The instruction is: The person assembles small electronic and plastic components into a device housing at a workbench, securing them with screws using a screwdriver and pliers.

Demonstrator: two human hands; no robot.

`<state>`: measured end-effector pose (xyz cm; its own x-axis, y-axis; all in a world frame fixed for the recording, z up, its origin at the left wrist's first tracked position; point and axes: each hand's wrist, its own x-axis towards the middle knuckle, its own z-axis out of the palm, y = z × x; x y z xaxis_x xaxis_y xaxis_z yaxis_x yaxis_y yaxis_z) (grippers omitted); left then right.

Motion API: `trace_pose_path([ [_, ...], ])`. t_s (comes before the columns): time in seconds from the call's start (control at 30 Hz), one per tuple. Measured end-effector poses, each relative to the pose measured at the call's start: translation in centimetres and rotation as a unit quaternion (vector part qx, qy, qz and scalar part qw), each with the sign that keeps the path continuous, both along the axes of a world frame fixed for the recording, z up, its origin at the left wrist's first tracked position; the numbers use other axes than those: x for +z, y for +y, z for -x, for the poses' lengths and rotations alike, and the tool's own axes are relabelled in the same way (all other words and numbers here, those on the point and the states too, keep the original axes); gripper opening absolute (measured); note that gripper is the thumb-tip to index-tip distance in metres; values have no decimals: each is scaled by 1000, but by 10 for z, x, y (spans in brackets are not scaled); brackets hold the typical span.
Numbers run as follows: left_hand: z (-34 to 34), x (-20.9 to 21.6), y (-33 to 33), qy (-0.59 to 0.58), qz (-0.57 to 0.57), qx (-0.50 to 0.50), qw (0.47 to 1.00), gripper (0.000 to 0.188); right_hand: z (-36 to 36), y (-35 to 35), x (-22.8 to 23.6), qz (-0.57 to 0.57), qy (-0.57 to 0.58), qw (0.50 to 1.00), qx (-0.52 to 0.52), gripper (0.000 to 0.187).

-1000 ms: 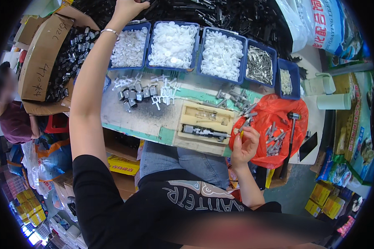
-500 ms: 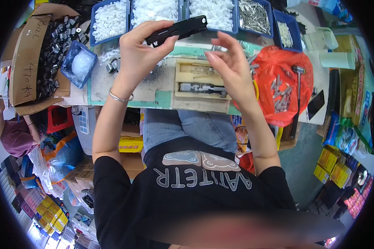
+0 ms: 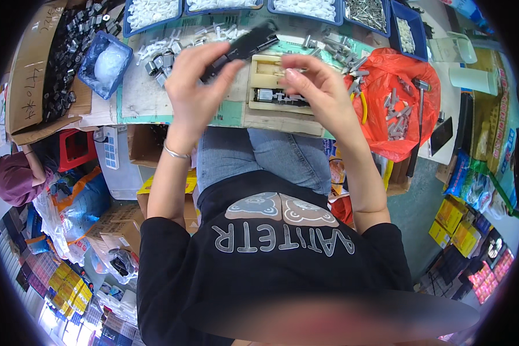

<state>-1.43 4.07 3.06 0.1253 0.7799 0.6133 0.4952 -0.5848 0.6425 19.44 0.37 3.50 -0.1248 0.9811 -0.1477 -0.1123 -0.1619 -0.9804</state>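
My left hand (image 3: 205, 86) grips a long black plastic casing (image 3: 242, 51) between thumb and fingers, above the table and tilted up to the right; its far end is blurred. My right hand (image 3: 323, 86) hovers just over a cream two-slot jig (image 3: 265, 67), thumb and fingertips drawn together. Whatever they pinch, if anything, is too small to make out. In the jig's near slot lies a black and silver mechanism with white parts (image 3: 265, 95), its right end partly hidden by my right hand.
Blue bins of white plastic parts (image 3: 305, 8) and metal pins (image 3: 366, 12) line the far side. Loose grey parts (image 3: 340, 51) lie behind the jig. To the right are a red bag (image 3: 409, 69), a hammer (image 3: 420, 104) and yellow-handled pliers (image 3: 363, 106). A cardboard box (image 3: 32, 75) stands left.
My right hand has come down to the jig, its fingers drawing closer together. The casing in my left hand has moved slightly left and tilted more steeply. The whole view has shifted a little.
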Motion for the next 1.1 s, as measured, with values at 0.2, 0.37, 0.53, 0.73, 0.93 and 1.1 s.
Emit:
trace_pose_path([
  [0.2,-33,7,-52,126,-83,-43,988,41,14,-20,11,55,159,986,-6,26],
  [0.37,-31,12,-57,188,-120,-103,969,34,-24,-40,27,152,-41,978,137,21],
  [0.53,-34,9,-56,148,-23,-309,939,33,-28,-57,20,139,-107,967,184,21],
  [0.73,-34,14,-50,148,-11,-283,948,33,-38,-59,21,131,-58,979,142,26],
  [0.93,-25,9,-31,59,57,-140,987,25,-184,-34,9,-114,-479,822,-286,28],
  [1.1,-27,-1,-34,157,13,-135,978,26,-254,-23,-25,-19,-676,695,-245,31],
])
